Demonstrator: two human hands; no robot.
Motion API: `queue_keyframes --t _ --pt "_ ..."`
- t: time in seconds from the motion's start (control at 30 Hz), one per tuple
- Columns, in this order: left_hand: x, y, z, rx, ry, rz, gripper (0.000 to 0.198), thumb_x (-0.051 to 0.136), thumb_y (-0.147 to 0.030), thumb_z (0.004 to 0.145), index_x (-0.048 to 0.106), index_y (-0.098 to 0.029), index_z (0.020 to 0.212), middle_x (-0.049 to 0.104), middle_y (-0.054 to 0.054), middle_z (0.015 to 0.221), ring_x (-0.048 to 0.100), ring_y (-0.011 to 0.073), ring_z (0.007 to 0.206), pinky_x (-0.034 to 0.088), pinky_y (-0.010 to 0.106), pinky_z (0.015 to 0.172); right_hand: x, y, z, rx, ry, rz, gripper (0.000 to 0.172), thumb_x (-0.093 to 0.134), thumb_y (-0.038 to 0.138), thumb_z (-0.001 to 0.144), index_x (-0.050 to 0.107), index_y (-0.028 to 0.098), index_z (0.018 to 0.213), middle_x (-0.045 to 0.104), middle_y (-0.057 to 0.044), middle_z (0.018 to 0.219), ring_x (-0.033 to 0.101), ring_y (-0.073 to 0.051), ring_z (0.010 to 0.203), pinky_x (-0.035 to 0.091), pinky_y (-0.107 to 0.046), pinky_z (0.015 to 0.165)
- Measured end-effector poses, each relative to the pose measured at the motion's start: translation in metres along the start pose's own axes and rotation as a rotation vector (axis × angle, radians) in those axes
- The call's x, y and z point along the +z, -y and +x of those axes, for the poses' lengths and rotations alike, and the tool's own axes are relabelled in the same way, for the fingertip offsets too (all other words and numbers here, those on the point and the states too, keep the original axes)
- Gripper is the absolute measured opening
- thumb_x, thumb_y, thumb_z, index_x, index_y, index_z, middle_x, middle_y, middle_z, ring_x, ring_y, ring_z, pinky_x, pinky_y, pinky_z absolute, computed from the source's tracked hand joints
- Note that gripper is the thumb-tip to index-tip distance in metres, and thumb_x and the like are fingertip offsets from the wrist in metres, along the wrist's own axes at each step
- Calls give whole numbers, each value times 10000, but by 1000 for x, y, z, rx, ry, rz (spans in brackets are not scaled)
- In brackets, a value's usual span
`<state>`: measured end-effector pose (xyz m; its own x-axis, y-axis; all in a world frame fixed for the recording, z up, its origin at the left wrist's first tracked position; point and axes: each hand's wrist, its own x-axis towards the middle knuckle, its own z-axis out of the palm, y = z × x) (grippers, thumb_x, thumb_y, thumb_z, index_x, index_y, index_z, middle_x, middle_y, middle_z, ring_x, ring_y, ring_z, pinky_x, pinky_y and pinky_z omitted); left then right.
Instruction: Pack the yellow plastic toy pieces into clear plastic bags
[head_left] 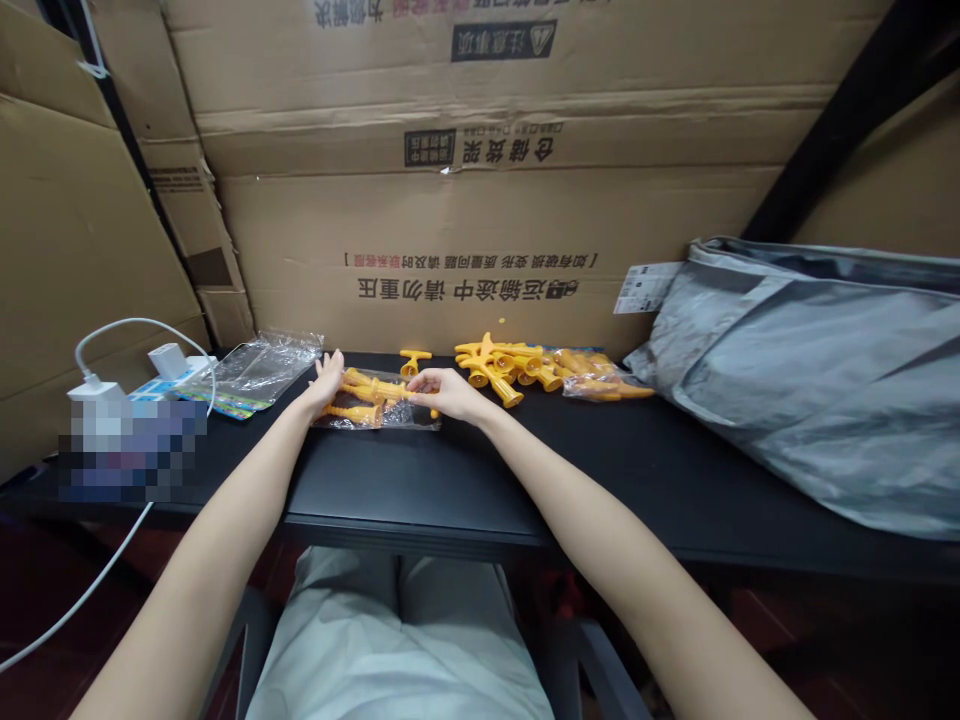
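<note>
A clear plastic bag (pixel 375 415) with yellow plastic parts (pixel 364 392) in it lies on the black table (pixel 450 480). My left hand (pixel 326 378) rests at the bag's left end, fingers stretched out against it. My right hand (pixel 444 390) touches the bag's right end, its fingers pinched on a yellow part at the bag's mouth. Just behind stands a single yellow T-shaped part (pixel 414 360).
A pile of loose yellow parts (pixel 502 365) and a filled bag of them (pixel 600 382) lie to the right. A big grey bag (pixel 810 380) fills the right side. Empty clear bags (pixel 255 370), white chargers (pixel 169 358) and a cable (pixel 97 580) sit left. Cardboard boxes (pixel 480 200) wall the back.
</note>
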<state>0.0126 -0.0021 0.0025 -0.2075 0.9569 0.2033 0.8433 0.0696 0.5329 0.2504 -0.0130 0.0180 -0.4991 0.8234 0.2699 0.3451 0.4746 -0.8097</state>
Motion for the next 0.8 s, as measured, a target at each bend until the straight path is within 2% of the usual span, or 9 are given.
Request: queue_keyframes --t 0.1,0.17,0.27,0.33,0.47,0.57,0.63,0.7,0.8 --pt "-1 -6 -2 -65 46 -126 582 22 -476 925 208 -280 1440 111 19 1515 51 220 1390 264 484 1052 11 -4 -1 -7 24 -33 145 658 181 690 659 114 818 654 -20 741 555 -95 615 451 -221 611" --pt "-2 -10 -3 -56 27 -75 567 90 -469 926 220 -266 1439 108 35 1517 29 242 1391 211 531 1062 17 -3 -3 -22 30 -112 146 656 187 697 668 112 821 661 -23 751 561 -105 641 446 -224 633" --pt "-1 -11 -5 41 -7 97 614 211 -521 897 217 -239 1442 84 59 1524 -29 287 1386 100 600 1057 23 1 -4 -58 23 -218 136 642 192 717 682 113 820 675 -39 816 575 -122 705 438 -229 681" --pt "1 -10 -7 130 10 190 674 263 -564 868 195 -229 1449 50 63 1528 -73 304 1380 42 621 1046 25 4 -4 -60 19 -267 145 636 197 726 689 111 830 676 -49 843 578 -130 724 436 -231 689" --pt "3 -7 -10 175 84 255 719 271 -595 847 167 -225 1454 14 70 1528 -79 311 1380 18 636 1032 21 6 -4 -48 6 -329 153 629 181 729 694 117 853 672 -55 867 587 -135 759 437 -226 717" --pt "1 -7 -10 112 78 215 733 230 -624 840 181 -225 1453 35 71 1527 -54 310 1383 11 633 1035 13 10 -5 19 -67 -455 128 593 159 746 681 138 836 660 -69 943 596 -148 848 431 -227 766" --pt "-2 -7 -8 36 63 154 739 173 -640 839 198 -225 1449 53 68 1524 -42 302 1385 3 626 1041 8 14 -7 145 -105 -581 124 562 194 776 664 147 828 660 -90 937 605 -178 871 434 -249 758" --pt "-4 -6 -7 -51 56 84 736 103 -630 847 206 -218 1448 66 72 1521 -34 295 1386 8 626 1043 5 18 -9 274 -86 -665 141 540 241 799 647 154 824 671 -106 895 619 -209 864 440 -271 726" --pt "-4 -2 -4 -128 84 -4 713 35 -590 864 221 -218 1444 109 84 1512 20 283 1386 57 615 1051 7 21 -10 331 -26 -564 121 526 218 800 630 158 815 687 -90 804 637 -197 784 446 -259 678"
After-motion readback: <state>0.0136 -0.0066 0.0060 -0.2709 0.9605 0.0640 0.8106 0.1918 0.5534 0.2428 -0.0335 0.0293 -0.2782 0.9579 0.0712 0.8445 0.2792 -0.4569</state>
